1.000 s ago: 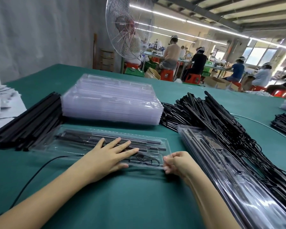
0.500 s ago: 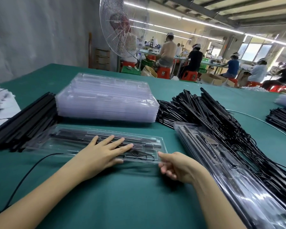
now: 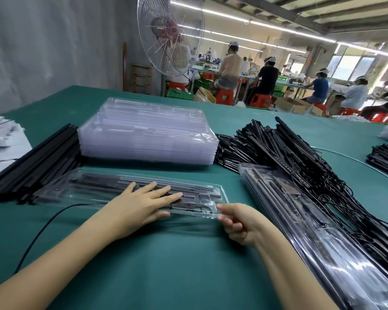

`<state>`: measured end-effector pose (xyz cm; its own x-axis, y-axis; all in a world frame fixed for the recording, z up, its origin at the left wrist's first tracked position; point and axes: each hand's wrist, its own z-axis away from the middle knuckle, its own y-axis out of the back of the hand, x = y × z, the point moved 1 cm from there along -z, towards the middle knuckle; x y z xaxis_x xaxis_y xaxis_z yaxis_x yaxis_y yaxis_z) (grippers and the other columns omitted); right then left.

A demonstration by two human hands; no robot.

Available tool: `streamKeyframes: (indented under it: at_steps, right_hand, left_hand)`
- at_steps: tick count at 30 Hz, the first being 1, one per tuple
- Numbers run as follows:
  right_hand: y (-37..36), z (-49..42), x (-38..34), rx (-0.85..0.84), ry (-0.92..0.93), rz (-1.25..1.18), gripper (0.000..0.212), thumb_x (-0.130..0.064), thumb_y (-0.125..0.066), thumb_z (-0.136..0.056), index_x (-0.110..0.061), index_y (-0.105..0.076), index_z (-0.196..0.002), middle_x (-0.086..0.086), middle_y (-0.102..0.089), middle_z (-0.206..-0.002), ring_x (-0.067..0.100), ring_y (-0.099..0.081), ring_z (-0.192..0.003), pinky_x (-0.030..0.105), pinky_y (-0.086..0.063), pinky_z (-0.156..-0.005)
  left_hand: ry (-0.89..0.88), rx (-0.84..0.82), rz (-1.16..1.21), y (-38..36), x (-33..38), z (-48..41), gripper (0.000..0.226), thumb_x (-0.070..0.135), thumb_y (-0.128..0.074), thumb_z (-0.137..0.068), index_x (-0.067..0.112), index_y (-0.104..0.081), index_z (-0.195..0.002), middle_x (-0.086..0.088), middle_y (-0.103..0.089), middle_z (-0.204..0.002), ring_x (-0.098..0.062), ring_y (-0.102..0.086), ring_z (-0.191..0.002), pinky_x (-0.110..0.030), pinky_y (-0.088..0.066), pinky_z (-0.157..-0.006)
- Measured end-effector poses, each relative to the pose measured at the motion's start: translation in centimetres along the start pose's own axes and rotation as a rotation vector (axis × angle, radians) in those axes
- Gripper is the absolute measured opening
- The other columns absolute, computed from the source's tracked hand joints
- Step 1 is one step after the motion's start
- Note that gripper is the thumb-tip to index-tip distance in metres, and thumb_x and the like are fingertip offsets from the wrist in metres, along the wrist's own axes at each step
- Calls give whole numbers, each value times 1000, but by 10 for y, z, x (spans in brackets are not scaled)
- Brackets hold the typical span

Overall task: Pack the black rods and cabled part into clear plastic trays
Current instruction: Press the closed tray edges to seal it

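Our left hand (image 3: 143, 203) lies flat, fingers straight, pressing the filled clear plastic tray (image 3: 61, 191) onto the green counter (image 3: 166, 265), likely to steady it, while our right hand (image 3: 235, 222) pinches its near right corner, seemingly ready to lift it.

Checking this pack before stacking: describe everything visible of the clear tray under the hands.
The clear tray is a long, thin moulded plastic shell lying on the green table. Black rods and a coiled cable sit in its recesses. The left hand rests flat on it; the right hand pinches its near right corner.
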<state>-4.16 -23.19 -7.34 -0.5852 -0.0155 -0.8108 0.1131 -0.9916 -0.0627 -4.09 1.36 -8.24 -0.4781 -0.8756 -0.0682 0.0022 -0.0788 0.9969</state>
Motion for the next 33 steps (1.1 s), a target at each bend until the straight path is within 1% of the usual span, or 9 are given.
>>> streamKeyframes:
  at_steps: [7,11,13,18,21,24,26,30,33]
  right_hand:
    - [-2,3,-1,59,9,63,37,-18,-48,-96,-8,-43,-62,-3,-41,-34,2,-27,-21,10,-12,-23]
    - [-5,2,3,130,66,102,40,-17,-53,-95,-3,-48,-58,2,-45,-35,5,-32,-22,10,-16,-23]
    - [-6,1,5,155,98,117,39,-17,-53,-95,-3,-48,-59,3,-46,-35,6,-33,-23,10,-16,-25]
    - [-4,3,8,200,185,169,35,-22,-59,-92,-2,-53,-64,3,-51,-39,7,-39,-26,12,-23,-27]
    - [-1,2,6,242,261,122,19,-12,-63,-89,3,-56,-79,7,-55,-49,7,-48,-31,15,-36,-31]
    - [4,2,0,167,178,33,7,-1,-58,-89,2,-56,-82,9,-57,-52,9,-52,-35,16,-42,-35]
    - [7,0,-1,146,138,41,6,1,-56,-88,-1,-58,-82,8,-58,-51,8,-51,-35,16,-40,-34]
    - [6,-6,1,223,129,126,10,-2,-55,-86,-5,-58,-77,2,-56,-42,4,-38,-29,12,-27,-32]
    - [4,-7,1,223,139,182,13,-3,-56,-89,-3,-57,-76,3,-57,-46,4,-39,-29,13,-28,-33]
  left_hand:
    - [5,-4,7,-1,-1,0,52,59,-13,-94,57,27,-127,22,6,-157,-14,3,-148,-44,-8,-117]
    - [3,-18,36,-2,-1,2,57,68,8,-73,59,28,-125,24,6,-156,-12,5,-147,-45,-7,-118]
    - [0,-14,28,-3,-1,2,59,69,10,-69,60,29,-125,24,7,-156,-11,5,-147,-44,-6,-118]
    - [13,19,20,-7,-2,0,53,61,-15,-93,58,25,-127,21,6,-157,-14,5,-148,-45,-6,-117]
    - [15,28,2,-9,-1,-1,54,59,-16,-95,57,27,-127,21,7,-157,-14,6,-147,-46,-6,-118]
    - [12,21,3,-9,1,-2,54,60,-15,-94,58,29,-125,21,8,-157,-15,6,-147,-46,-6,-118]
    - [12,4,-3,-9,1,-2,55,61,-15,-94,58,30,-124,21,10,-157,-14,7,-147,-47,-6,-118]
    - [3,-1,5,-11,2,-2,55,62,-15,-94,58,30,-125,19,10,-157,-15,8,-147,-47,-4,-118]
    - [1,-12,-17,-12,1,-3,55,61,-14,-94,57,32,-123,18,12,-158,-16,9,-147,-47,-4,-117]
